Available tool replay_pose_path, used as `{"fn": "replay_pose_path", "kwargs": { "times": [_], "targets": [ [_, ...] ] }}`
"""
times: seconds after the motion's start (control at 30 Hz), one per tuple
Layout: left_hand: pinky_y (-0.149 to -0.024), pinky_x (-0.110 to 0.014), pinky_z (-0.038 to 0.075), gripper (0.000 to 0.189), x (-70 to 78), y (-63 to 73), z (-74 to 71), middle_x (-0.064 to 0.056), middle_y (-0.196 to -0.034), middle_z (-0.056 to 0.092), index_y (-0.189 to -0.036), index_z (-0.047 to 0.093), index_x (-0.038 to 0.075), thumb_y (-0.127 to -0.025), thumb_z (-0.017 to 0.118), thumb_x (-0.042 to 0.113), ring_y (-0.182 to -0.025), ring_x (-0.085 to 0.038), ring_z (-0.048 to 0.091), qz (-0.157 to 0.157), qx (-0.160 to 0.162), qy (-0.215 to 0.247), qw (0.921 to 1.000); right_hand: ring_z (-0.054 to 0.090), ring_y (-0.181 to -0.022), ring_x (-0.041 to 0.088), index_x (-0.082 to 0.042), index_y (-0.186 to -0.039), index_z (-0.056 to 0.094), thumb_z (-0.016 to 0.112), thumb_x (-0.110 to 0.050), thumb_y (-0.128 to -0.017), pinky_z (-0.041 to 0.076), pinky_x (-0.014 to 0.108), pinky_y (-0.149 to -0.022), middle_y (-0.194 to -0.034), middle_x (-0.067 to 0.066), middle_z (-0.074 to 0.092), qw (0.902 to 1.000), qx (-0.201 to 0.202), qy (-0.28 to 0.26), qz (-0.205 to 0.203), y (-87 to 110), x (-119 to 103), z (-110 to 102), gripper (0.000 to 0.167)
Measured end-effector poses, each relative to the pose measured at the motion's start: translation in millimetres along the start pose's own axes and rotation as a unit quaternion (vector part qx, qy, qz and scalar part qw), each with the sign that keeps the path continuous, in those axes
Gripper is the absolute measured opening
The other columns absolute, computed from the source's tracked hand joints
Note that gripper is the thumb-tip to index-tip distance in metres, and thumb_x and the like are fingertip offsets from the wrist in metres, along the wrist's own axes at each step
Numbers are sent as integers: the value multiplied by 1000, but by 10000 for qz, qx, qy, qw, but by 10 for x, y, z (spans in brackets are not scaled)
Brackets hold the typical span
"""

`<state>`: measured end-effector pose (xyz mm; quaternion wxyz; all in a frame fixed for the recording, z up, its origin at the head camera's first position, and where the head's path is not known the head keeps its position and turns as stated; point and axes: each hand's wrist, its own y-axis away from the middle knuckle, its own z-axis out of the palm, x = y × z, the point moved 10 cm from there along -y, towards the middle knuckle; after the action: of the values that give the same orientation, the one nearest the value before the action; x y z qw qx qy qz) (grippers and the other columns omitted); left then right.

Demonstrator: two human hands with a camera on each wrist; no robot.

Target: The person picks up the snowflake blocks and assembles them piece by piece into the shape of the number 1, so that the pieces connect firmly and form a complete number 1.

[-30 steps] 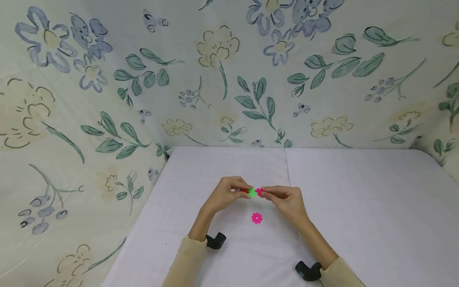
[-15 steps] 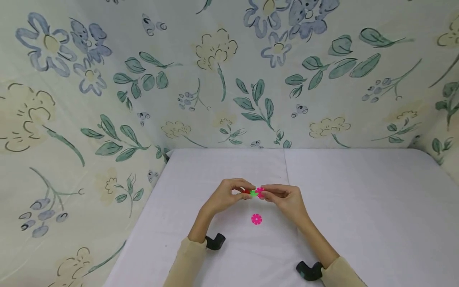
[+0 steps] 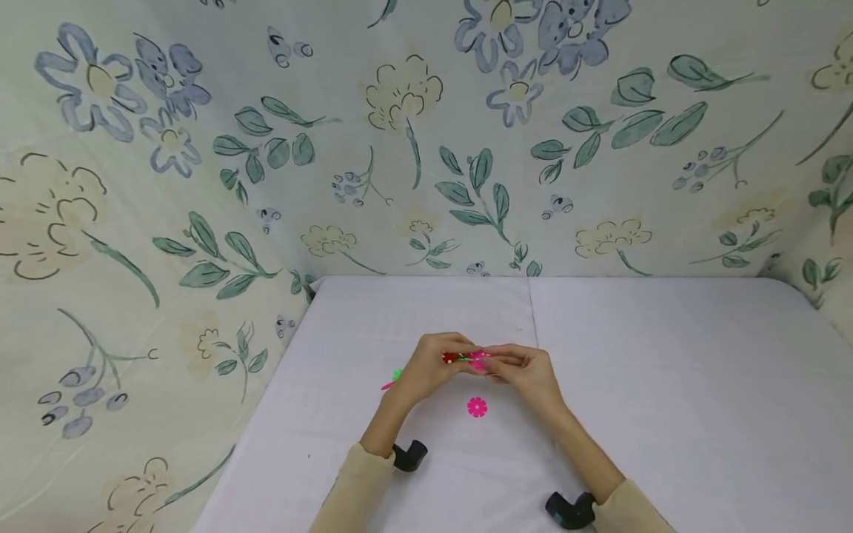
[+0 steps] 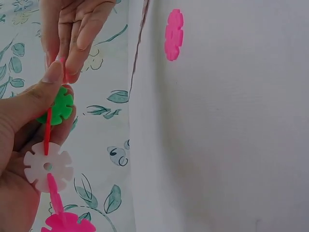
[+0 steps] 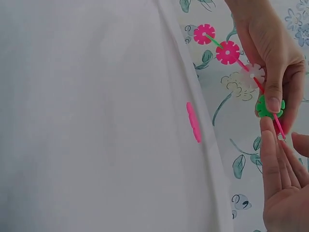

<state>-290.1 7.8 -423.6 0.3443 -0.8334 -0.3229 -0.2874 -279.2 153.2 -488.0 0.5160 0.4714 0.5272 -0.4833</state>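
Observation:
A chain of notched plastic snowflake discs is raised over the table, with a green disc (image 4: 62, 105), a white disc (image 4: 48, 166) and several pink and red ones slotted together. My left hand (image 3: 429, 368) pinches the chain at the green disc between thumb and fingers. The other part of the chain trails behind that hand, its green piece (image 3: 397, 374) showing past the wrist. At the near end is a pink disc (image 5: 278, 126), seen edge-on. Straight fingers of my right hand (image 3: 533, 376) lie at this disc, while the thumb stands apart in the right wrist view.
A loose pink snowflake disc (image 3: 477, 407) lies on the white-covered table (image 3: 666, 385), below the hands. Flower-patterned cloth (image 3: 400, 185) hangs behind the table and along its left side. Black wrist mounts (image 3: 410, 456) jut out by both sleeves.
My left hand has turned and shifted slightly right, so the chain's far end now shows at its left. Both hands' fingertips have come closer together. The loose pink disc stays put.

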Motion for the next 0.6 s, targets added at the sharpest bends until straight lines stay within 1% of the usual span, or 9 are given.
{"fn": "replay_pose_path", "kwargs": {
  "times": [0.1, 0.17, 0.3, 0.37, 0.5, 0.6],
  "targets": [
    [-76, -25, 61, 30, -29, 4, -15, -6, -104, 79, -111, 81, 3, -81, 86, 8, -92, -19, 72, -29, -13, 40, 10000, 80, -87, 17, 6, -123, 70, 71, -24, -100, 65, 33, -80, -107, 20, 79, 9997, -47, 214, 146, 3, 17, -5, 38],
    [-78, -26, 61, 29, -55, 11, -32, -6, -104, 79, -110, 81, 4, -82, 86, 8, -94, -20, 72, -116, -17, 17, 9999, 80, -91, 19, 4, -125, 69, 68, -29, -102, 64, 33, -82, -109, 21, 78, 9991, -73, 373, 208, 7, 37, -15, 40],
    [-77, -25, 61, 30, -125, 28, -73, -4, -104, 79, -110, 81, 5, -81, 87, 9, -92, -17, 71, -370, 32, 22, 9993, 79, -96, 22, 3, -126, 69, 70, -24, -101, 64, 30, -85, -110, 22, 78, 9975, -200, 595, 324, 32, 99, -42, 37],
    [-76, -24, 60, 30, -147, 36, -93, -4, -103, 79, -110, 81, 6, -80, 87, 7, -92, -16, 70, -442, 65, 53, 9990, 78, -97, 21, 3, -125, 70, 72, -20, -99, 63, 27, -84, -111, 20, 78, 9955, -376, 804, 347, 56, 122, -33, 35],
    [-75, -20, 58, 31, -173, 41, -112, -4, -103, 79, -110, 81, 5, -79, 88, 5, -91, -19, 70, -477, 86, 123, 9987, 77, -92, 19, 1, -123, 72, 77, -16, -94, 61, 22, -77, -108, 17, 79, 9891, -769, 1209, 335, 102, 159, 19, 34],
    [-74, -19, 57, 31, -189, 41, -122, -3, -103, 79, -110, 81, 6, -80, 88, 6, -89, -19, 70, -505, 96, 144, 9986, 72, -84, 17, -1, -121, 74, 80, -14, -90, 58, 20, -72, -104, 16, 78, 9833, -1072, 1448, 273, 133, 189, 83, 33]
  ]
}}
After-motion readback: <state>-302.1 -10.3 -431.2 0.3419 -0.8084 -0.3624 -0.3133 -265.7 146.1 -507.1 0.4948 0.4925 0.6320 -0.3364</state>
